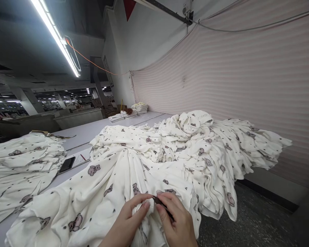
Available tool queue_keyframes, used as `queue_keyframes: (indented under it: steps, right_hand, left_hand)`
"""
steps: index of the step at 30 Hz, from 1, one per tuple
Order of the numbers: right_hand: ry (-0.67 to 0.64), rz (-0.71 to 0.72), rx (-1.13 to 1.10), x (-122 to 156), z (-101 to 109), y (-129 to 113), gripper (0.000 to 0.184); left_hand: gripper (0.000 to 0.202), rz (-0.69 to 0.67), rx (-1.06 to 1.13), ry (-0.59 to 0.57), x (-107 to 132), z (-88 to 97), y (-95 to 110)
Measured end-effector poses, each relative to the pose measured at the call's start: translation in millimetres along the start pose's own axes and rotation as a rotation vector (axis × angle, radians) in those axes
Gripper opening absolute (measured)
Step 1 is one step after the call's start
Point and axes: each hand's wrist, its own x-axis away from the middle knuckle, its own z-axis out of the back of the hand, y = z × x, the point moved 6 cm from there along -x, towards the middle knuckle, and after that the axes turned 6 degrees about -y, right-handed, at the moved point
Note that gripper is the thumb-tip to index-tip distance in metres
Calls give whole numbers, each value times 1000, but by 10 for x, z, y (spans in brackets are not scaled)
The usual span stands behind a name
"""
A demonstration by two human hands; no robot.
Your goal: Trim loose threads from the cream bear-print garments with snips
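Observation:
White fleecy fabric [92,195] with brown bears and dark dots spreads over the table in front of me and bunches up toward my hands. My left hand [130,219] is closed, its thumb and forefinger pinching a gathered bit of that fabric. Right beside it, my right hand [176,219] is closed around dark, slim thread snips [164,207]. Their tip meets the pinched fabric; fingers cover most of the handle, so whether the blades are apart is hidden.
More bear-print fabric is heaped behind [185,127] and hangs off the table's right edge. Another stack [23,161] lies at left, near a phone [67,164] and a paper with a red pen [83,157]. Folded cloth piles [139,108] stand farther back. A striped sheet [234,75] covers the wall.

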Motion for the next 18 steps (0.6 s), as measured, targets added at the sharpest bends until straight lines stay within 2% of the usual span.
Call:
queue_keyframes:
  steps: [6, 9, 11, 14, 18]
  right_hand:
    - [40, 2, -88, -42, -20, 15, 25]
    - [-75, 62, -99, -102, -73, -20, 15]
    - [-138, 63, -101, -130, -90, -21, 14]
    - [-118, -11, -66, -153, -79, 0, 18]
    - [-91, -173, -136, -187, -95, 26, 27]
  left_hand:
    - [34, -13, 72, -27, -47, -17, 54]
    - [31, -50, 48, -68, -41, -6, 147]
    - [29, -88, -43, -102, -25, 1, 204]
    - [29, -148, -163, -152, -9, -24, 256]
    - [22, -211, -171, -192, -30, -107, 285]
